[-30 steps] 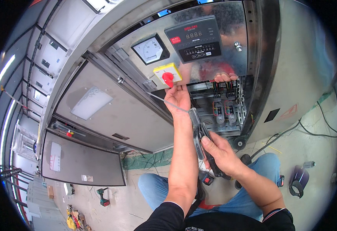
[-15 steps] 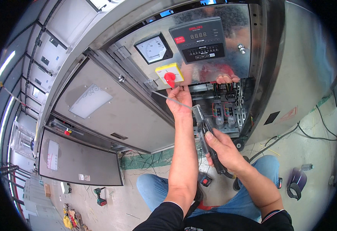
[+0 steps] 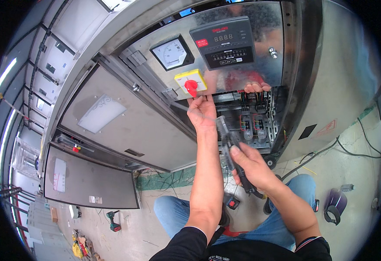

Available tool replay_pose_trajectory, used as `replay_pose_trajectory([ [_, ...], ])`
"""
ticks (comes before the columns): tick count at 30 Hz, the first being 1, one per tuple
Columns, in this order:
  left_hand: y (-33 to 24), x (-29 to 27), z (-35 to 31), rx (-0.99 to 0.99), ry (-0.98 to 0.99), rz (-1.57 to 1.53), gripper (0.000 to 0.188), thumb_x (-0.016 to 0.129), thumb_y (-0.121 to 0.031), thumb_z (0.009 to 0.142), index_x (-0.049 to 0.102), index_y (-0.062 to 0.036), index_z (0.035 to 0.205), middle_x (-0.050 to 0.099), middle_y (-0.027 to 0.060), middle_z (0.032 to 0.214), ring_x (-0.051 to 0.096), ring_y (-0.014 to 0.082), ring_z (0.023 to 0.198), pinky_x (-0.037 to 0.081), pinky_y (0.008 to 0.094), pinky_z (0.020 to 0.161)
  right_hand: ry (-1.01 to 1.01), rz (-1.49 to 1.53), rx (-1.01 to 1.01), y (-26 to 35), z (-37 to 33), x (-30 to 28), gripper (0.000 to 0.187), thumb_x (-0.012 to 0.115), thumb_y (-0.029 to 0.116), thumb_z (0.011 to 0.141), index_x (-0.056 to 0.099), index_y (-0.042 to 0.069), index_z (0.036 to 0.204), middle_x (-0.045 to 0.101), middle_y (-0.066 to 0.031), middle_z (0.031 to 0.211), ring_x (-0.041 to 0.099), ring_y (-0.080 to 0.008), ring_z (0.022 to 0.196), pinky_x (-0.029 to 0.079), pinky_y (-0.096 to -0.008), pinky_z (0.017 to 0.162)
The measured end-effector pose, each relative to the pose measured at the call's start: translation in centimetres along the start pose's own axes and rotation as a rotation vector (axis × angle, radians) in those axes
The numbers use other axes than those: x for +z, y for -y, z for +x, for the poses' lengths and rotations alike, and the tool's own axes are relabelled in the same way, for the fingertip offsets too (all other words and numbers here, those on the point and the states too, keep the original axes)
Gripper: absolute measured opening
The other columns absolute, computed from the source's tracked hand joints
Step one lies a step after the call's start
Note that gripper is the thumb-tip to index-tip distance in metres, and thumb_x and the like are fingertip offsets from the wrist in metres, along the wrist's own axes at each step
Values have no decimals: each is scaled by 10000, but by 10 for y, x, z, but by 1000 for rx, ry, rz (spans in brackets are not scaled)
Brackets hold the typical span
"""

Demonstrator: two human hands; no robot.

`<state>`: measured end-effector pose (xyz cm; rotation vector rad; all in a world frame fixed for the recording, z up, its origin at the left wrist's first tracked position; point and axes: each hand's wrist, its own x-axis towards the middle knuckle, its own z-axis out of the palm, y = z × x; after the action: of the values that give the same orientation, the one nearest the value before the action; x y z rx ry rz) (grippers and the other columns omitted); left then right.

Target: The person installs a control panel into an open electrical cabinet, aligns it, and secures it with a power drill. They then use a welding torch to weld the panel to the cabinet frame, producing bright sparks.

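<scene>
My right hand [image 3: 254,165] is closed around the dark handle of a welding electrode holder [image 3: 231,150]. A thin grey welding rod [image 3: 179,105], blurred by motion, runs from the holder's head, past my left wrist, toward a hinge at the panel's lower left. My left hand [image 3: 202,111], palm toward me, grips the lower edge of a shiny metal control panel [image 3: 260,52]; its fingertips are partly hidden there. Just above sits a red rotary switch [image 3: 191,87] on a yellow plate. Another person's fingers [image 3: 257,87] curl at the panel's lower edge, farther right.
Below the panel, the cabinet holds wired components [image 3: 253,126]. A grey cabinet door [image 3: 134,126] is at left, a larger one [image 3: 329,78] at right. On the floor lie a welding mask [image 3: 335,206], a cordless drill [image 3: 113,221] and black cables [image 3: 308,163].
The electrode holder and my right hand have shifted slightly left, and the rod has become blurred. My left hand stays at the panel's edge; the other person's fingers look unchanged.
</scene>
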<state>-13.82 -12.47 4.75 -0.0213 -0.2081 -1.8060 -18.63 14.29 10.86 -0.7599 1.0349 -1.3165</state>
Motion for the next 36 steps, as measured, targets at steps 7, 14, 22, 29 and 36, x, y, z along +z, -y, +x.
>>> replay_pose_trajectory([
  [7, -10, -3, 15, -8, 45, 53, 642, 478, 189, 795, 549, -58, 1383, 606, 149, 1373, 553, 329, 1319, 408, 523, 1174, -34, 36, -53, 10, 2, 8, 359, 500, 410, 1090, 524, 60, 1015, 555, -11, 680, 548, -104, 508, 449, -262, 473],
  [14, -87, -28, 4, 30, -134, 1118, 314, 482, -177, 1036, 675, 44, 1149, 706, 133, 1145, 667, 236, 1041, 533, 344, 927, 106, -45, -78, 0, -2, 6, 430, 591, 462, 1029, 563, 46, 1132, 629, -40, 809, 598, -123, 610, 501, -269, 521],
  [22, -42, -5, 9, -109, -68, 608, 341, 479, -9, 927, 619, 20, 1237, 665, 142, 1222, 631, 260, 1130, 508, 388, 1007, 122, 13, -245, -4, -19, 13, 438, 543, 399, 1045, 537, -19, 1174, 615, -104, 773, 619, -173, 518, 503, -303, 452],
  [29, -20, -4, 13, -142, 28, 133, 511, 477, 138, 831, 569, -2, 1314, 629, 151, 1289, 600, 281, 1207, 486, 426, 1077, 262, 119, -201, 16, -37, 0, 472, 579, 283, 1043, 471, 3, 1407, 606, -17, 824, 546, -77, 634, 456, -262, 525],
  [36, 4, -9, 7, 43, 49, -7, 659, 462, 238, 773, 531, -29, 1372, 608, 149, 1334, 575, 295, 1265, 466, 453, 1132, 155, -29, -207, 4, -27, -8, 399, 548, 361, 1080, 500, -2, 1240, 563, -1, 769, 542, -74, 590, 460, -240, 553],
])
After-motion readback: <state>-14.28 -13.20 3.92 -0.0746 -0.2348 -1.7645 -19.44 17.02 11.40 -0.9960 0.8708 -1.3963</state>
